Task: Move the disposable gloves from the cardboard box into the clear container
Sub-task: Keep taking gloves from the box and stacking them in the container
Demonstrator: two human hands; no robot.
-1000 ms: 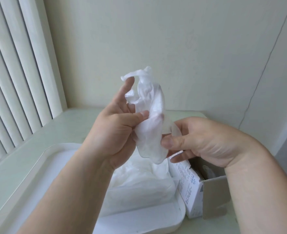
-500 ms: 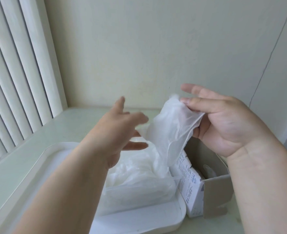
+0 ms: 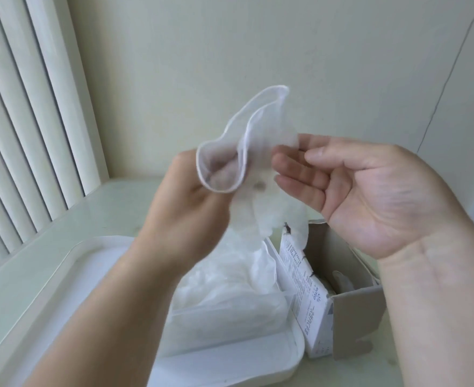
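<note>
Table point(image 3: 62, 219): pale green, carrying everything; it is lying open to the left of the clear container, giving free room on that side.
White tray point(image 3: 71, 252): sitting under the clear container, its raised rim running along the left and near sides.
Clear container point(image 3: 224, 322): standing open-topped, so gloves can be dropped straight down; a loose pile of gloves point(image 3: 230, 280) is already rising above its rim.
Cardboard box point(image 3: 356, 319): sitting just right of the clear container, touching it or nearly so, flap hanging open; something pale is showing inside.
Right hand point(image 3: 370, 196): hovering above and right of the clear container, palm up, fingers point(image 3: 300, 177) loosely curved; the tips are touching the glove's edge, but a pinch cannot be told.
Left hand point(image 3: 191, 202): blurred, hovering above the clear container, fingers gripping the glove at its cuff, seemingly to take it over.
Glove point(image 3: 258, 129): thin and see-through, hanging between both hands directly above the clear container, cuff gaping, lower end trailing towards the pile.
</note>
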